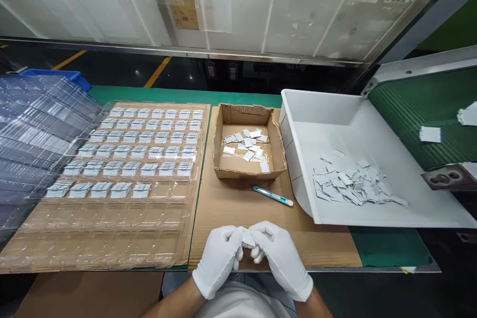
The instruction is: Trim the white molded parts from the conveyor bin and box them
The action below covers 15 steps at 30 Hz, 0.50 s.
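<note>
Both my hands wear white gloves and meet over the front of the cardboard sheet. My left hand (219,256) and my right hand (278,253) pinch a small flat white piece (248,238) between them, one at each side. Beyond them lies a blue utility knife (273,196) on the cardboard. Behind the knife stands an open cardboard box (244,175) with loose white pieces (248,143) in it. To the left, a clear plastic tray (167,233) holds rows of small stacks of white pieces (130,168); its front pockets hold none.
At right a large white bin (298,159) holds a heap of white pieces (354,184). A green conveyor belt (428,104) slopes beside it with white pieces on top. Stacked clear trays (37,129) and a blue crate (80,79) are at far left. A translucent panel (238,10) hangs behind.
</note>
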{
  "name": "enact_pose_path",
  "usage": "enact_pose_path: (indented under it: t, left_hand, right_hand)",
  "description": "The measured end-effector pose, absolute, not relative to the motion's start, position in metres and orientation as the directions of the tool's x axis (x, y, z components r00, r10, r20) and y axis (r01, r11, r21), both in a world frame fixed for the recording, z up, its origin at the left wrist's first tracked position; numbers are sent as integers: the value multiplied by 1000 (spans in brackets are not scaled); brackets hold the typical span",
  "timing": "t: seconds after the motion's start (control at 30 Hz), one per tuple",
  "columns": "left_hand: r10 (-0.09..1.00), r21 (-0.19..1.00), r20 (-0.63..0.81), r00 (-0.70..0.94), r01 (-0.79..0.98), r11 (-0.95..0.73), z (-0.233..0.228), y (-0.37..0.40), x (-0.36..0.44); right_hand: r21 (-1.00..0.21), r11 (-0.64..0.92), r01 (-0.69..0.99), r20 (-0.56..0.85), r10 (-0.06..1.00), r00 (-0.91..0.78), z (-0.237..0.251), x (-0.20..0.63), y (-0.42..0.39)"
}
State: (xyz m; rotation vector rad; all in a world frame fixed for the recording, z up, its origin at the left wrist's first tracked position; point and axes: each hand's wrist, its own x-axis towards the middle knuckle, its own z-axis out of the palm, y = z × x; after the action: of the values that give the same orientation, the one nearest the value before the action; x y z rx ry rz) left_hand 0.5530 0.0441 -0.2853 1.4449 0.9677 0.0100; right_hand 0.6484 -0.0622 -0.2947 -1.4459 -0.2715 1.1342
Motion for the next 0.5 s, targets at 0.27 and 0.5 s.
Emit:
enact_pose_path:
  t: [0.27,0.5]
  left_hand:
    - [559,825,-546,624,517,228,-285,48,553]
    - [564,848,-517,644,475,235,-287,48,554]
  right_hand:
    - [-917,-159,-367,-354,750,558,-305,643,-73]
    - [-923,-327,-203,-381,704,599,-304,642,-69]
